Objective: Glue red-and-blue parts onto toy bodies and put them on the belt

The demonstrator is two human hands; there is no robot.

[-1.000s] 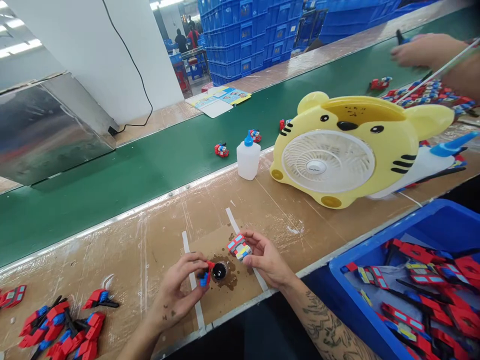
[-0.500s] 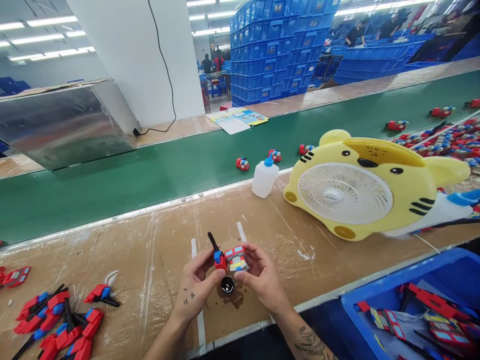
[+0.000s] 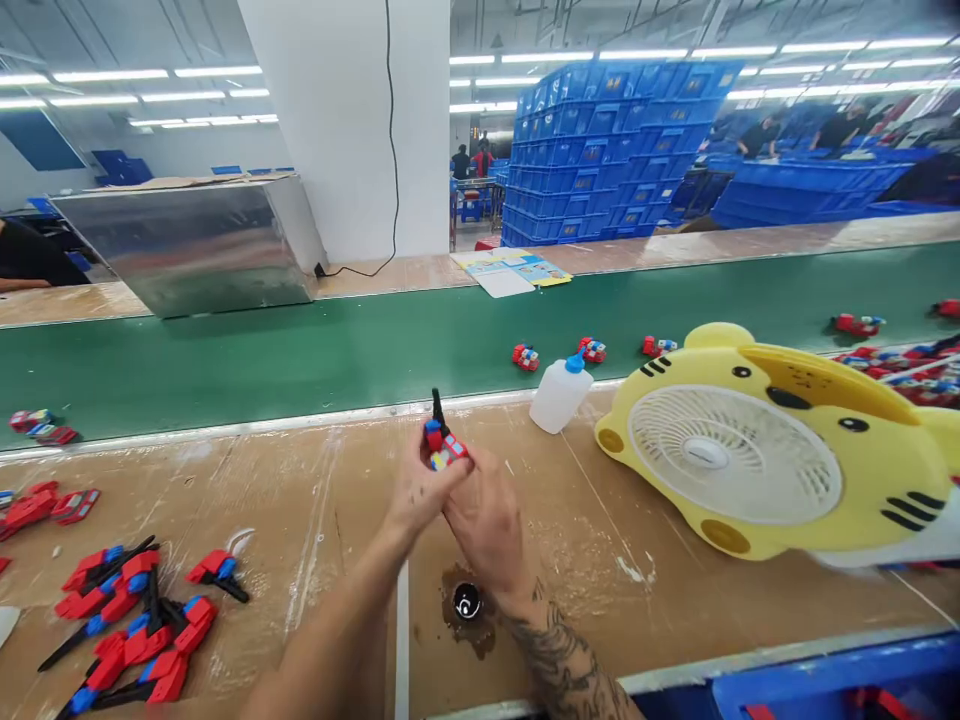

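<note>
My left hand (image 3: 420, 492) and my right hand (image 3: 487, 515) are both closed around a small red, blue and grey toy vehicle (image 3: 448, 452). A black rod sticks up from its blue joint. The toy's two parts sit against each other, partly hidden by my fingers. Below my right wrist, a small round cup of dark liquid (image 3: 466, 600) stands on a wet patch of the brown tabletop (image 3: 337, 600). To the left lies a pile of red and blue toy parts with black rods (image 3: 142, 630).
Beyond the table edge runs a green conveyor belt (image 3: 360, 350) carrying several toys. A white squeeze bottle (image 3: 561, 395) and a yellow tiger-faced fan (image 3: 847, 470) stand to the right. A blue bin (image 3: 825, 680) sits at the lower right.
The two toy parts, held side by side above the cup before, are now together. Both hands have moved up and away from the cup, and the camera has tilted up.
</note>
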